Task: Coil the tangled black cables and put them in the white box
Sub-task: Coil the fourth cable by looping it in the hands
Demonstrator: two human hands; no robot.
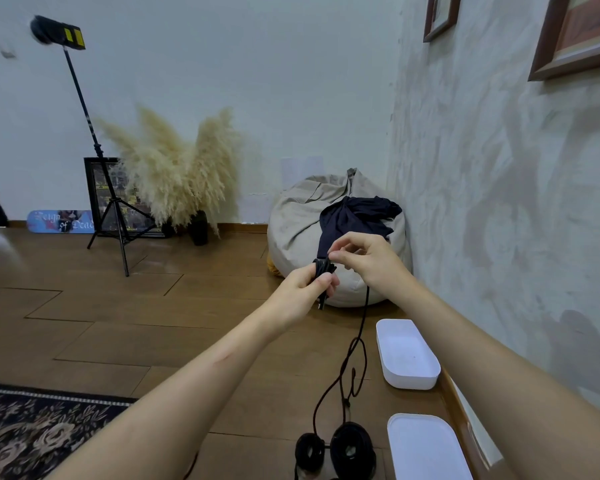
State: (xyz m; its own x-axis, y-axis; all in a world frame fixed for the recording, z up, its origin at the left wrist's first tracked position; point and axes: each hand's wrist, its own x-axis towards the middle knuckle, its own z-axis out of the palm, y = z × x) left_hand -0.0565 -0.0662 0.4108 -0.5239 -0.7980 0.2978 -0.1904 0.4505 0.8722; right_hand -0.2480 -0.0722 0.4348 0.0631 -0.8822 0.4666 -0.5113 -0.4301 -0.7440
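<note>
In the head view, the left hand is gripping a small wound bundle of thin black cable, raised in front of the person, while the right hand is pinching the strand at the bundle's top. The unwound tail is hanging almost straight down to loops on the wooden floor, just left of the open white rectangular plastic box, which is lying below the hands, nearer the right arm.

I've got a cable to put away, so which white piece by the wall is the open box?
The farther white box, nearer the beanbag: its hollow inside and walls show. The nearer white piece is flat on top, like a lid.
</note>
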